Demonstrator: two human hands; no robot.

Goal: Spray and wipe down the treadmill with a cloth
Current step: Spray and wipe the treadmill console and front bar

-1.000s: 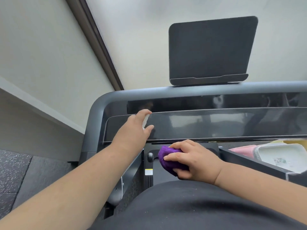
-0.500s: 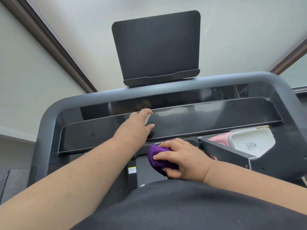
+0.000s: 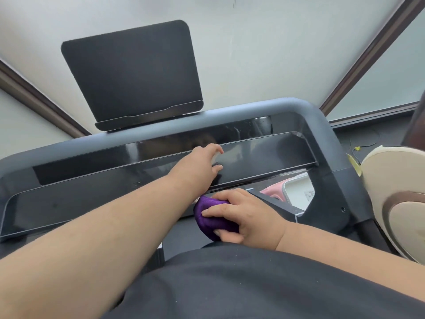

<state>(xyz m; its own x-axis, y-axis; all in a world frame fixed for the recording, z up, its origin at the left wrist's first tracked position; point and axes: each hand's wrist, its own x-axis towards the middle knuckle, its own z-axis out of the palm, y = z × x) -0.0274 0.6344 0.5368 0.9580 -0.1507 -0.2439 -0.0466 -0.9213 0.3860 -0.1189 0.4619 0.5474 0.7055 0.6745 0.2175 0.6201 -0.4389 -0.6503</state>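
Note:
The treadmill's console is a long glossy black panel [image 3: 92, 180] inside a grey frame [image 3: 299, 107], with a dark tablet holder [image 3: 133, 74] standing on top. My left hand [image 3: 197, 166] reaches out over the right half of the panel. It pinches a small white spray bottle [image 3: 216, 157] between fingers and thumb, and the hand hides most of the bottle. My right hand [image 3: 248, 217] sits lower and nearer, below the panel's front edge, gripping a bunched purple cloth [image 3: 209, 217].
A pink and white container [image 3: 296, 189] lies in the console's right tray. A beige rounded object [image 3: 395, 203] stands just right of the treadmill. Behind are pale window panes with brown frames [image 3: 368, 54]. My dark shirt [image 3: 230, 284] fills the bottom.
My left hand has slid rightwards along the black panel, from its left end to past the middle. My right hand with the cloth followed, staying just below it.

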